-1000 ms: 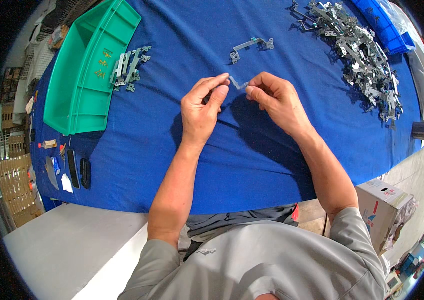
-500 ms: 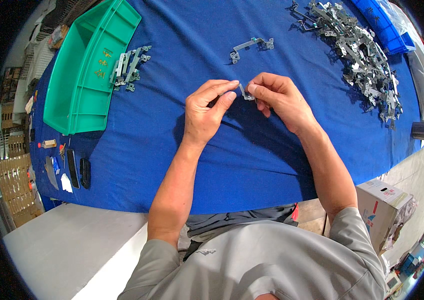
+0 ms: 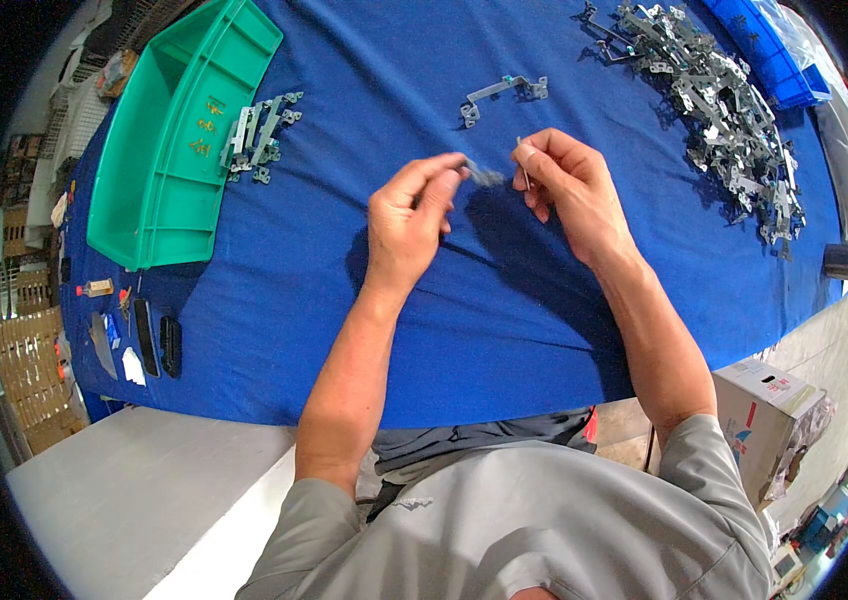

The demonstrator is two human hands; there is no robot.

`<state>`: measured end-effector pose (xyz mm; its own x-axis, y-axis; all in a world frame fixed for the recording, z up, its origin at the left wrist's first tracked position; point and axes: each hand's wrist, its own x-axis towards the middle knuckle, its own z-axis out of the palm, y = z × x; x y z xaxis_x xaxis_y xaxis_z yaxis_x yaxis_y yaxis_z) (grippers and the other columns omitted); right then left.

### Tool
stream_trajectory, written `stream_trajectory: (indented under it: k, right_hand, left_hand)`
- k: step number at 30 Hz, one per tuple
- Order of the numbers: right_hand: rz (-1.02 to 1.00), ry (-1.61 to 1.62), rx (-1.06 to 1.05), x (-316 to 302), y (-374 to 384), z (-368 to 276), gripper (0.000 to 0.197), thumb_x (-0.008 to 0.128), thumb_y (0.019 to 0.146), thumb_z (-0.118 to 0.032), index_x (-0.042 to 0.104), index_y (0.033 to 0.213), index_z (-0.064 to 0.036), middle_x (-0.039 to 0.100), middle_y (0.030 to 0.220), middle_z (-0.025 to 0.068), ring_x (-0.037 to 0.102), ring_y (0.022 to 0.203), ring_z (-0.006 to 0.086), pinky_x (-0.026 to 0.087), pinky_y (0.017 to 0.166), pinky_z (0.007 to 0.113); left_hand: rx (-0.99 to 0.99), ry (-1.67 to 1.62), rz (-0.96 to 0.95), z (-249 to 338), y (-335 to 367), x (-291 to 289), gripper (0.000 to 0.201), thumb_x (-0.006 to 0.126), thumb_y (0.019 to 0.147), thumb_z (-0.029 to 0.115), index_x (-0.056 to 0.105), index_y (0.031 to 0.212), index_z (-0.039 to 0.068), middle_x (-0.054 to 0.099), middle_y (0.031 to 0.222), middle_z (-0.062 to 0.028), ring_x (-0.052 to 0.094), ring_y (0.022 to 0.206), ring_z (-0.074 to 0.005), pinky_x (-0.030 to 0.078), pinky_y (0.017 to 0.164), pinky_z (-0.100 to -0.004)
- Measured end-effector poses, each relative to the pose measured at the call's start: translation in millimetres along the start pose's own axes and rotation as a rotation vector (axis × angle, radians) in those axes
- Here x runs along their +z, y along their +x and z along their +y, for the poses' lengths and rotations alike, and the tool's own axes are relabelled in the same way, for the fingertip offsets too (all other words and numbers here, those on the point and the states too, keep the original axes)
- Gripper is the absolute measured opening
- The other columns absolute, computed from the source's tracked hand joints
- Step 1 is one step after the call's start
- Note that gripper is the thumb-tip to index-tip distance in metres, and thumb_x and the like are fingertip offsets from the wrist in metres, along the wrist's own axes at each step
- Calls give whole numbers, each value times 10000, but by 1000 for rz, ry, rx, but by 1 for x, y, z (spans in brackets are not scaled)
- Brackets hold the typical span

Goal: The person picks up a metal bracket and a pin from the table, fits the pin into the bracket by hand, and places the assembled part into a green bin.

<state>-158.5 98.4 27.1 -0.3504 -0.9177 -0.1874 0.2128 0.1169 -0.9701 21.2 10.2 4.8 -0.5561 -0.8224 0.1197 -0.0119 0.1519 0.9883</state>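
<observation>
Over the middle of the table my left hand point(image 3: 409, 215) is closed, thumb against index finger, on one end of a metal bracket point(image 3: 485, 175). Motion smears the bracket, so its shape is unclear. To its right, my right hand point(image 3: 574, 185) pinches a thin, light metal piece point(image 3: 526, 178), mostly covered by the fingers; its exact kind does not show. The two hands are a short gap apart. Just beyond them another metal bracket point(image 3: 494, 90) with angled ends lies on the blue cloth point(image 3: 364, 130).
At the left stands a green bin point(image 3: 149, 150) with small brass-coloured parts point(image 3: 206, 125), several brackets point(image 3: 259, 135) beside it. A large bracket heap point(image 3: 714, 110) lies at the right, next to a blue tray point(image 3: 774, 60). Black tool-like items point(image 3: 146, 335) lie front left.
My hands have drawn apart a little, the right one moving slightly up and right with its thin piece. The bracket in my left hand has swung and now looks blurred.
</observation>
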Motion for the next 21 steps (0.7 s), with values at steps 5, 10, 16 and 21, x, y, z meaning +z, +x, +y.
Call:
stream_trajectory:
  k: [5,10,16,21]
  right_hand:
    - [-142,-147,-39,9,-4,2,218,601,998,-263,655,957,-56,630,765,-17,525,631,35,411,515,198]
    - [-161,-193,-63,8,-3,5,223,605,994,-247,653,965,-32,639,774,-10,536,642,51,434,538,222]
    - [-86,-380,-148,6,-1,9,193,629,972,-215,651,948,-24,646,756,21,553,633,79,454,560,258]
    - [-44,-516,-244,4,0,16,138,637,955,-180,650,968,-42,651,752,34,558,613,86,472,574,263]
  left_hand:
    - [-44,-182,132,-5,3,1,241,608,1006,185,698,1154,17,721,970,-60,555,663,-33,482,511,-184]
    - [-30,-124,94,-6,2,1,255,614,999,174,676,1186,11,717,979,-83,577,691,-57,500,519,-193]
    - [34,-45,60,-4,1,-1,239,652,966,125,694,1174,13,712,1009,-65,566,709,-50,485,571,-194]
    - [131,49,41,-3,2,-2,222,688,922,64,719,1139,27,706,1053,-55,573,754,-50,470,633,-194]
